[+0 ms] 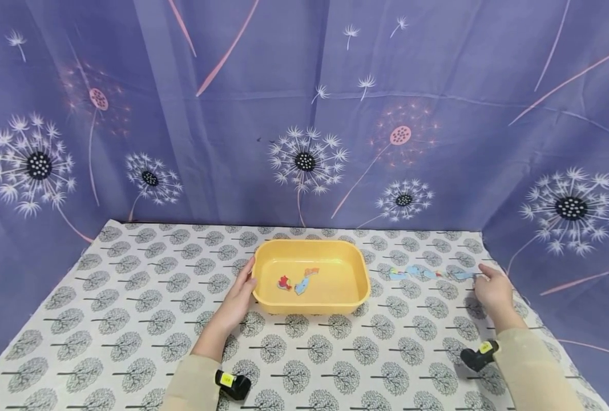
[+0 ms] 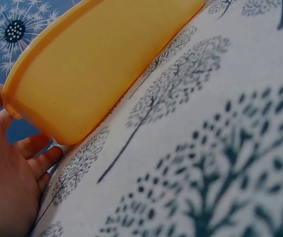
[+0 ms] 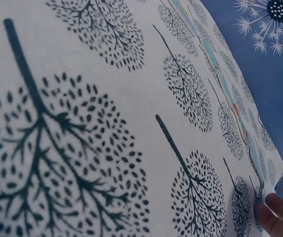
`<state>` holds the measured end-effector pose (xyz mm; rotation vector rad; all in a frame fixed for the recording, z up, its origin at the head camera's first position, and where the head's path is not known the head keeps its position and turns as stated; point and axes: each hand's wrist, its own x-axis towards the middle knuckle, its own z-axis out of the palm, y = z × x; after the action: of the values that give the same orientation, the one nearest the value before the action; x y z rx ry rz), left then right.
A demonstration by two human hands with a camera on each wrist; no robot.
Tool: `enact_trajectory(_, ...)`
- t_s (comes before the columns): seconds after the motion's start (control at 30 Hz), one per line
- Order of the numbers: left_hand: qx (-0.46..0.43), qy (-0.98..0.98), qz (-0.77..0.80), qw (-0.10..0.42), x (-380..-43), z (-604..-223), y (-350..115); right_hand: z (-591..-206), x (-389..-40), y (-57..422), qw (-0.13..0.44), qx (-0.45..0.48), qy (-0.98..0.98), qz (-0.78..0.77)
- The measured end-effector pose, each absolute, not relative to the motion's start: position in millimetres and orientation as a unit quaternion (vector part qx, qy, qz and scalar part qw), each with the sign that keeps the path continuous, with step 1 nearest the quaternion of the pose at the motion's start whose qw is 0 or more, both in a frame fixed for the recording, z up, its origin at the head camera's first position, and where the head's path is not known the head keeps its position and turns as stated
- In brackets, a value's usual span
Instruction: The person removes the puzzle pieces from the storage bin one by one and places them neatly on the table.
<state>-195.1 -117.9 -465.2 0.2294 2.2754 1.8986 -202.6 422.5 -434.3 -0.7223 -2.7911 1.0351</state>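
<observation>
A yellow plastic basin stands on the patterned cloth. My left hand holds it by its left end, and the left wrist view shows fingers curled beside the basin's outer wall. Inside lie a small red flat piece, a light blue one and an orange one. To the right, thin light blue pieces with red and yellow spots form a row. At its right end my right hand pinches a light blue piece, partly hidden by the fingers.
White cloth with grey tree prints covers the table. Purple curtains with dandelion prints hang behind it and along both sides. A black wrist camera sits by the left sleeve and another wrist camera by the right.
</observation>
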Motion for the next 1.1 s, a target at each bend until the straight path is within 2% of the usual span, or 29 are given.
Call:
enact_trajectory(0.47,0.068,0.762,0.637,0.095,-187.0,-445.2,-117.4,-434.3,-196.0,413.9,0.066,-0.217,-0.9,0.372)
enact_trajectory(0.73,0.068,0.775,0.625,0.07,-196.2,-467.8,-117.7,-434.3,-195.3,400.0,0.104,-0.193,-0.903,0.37)
enact_trajectory(0.9,0.066,0.778,0.622,0.059,-197.6,-472.3,-117.4,-431.8,-195.4,385.3,0.134,-0.159,-0.883,0.421)
enact_trajectory(1.1,0.064,0.779,0.62,0.059,-197.1,-471.1,-117.7,-424.5,-194.5,361.7,0.13,-0.105,-0.863,0.476)
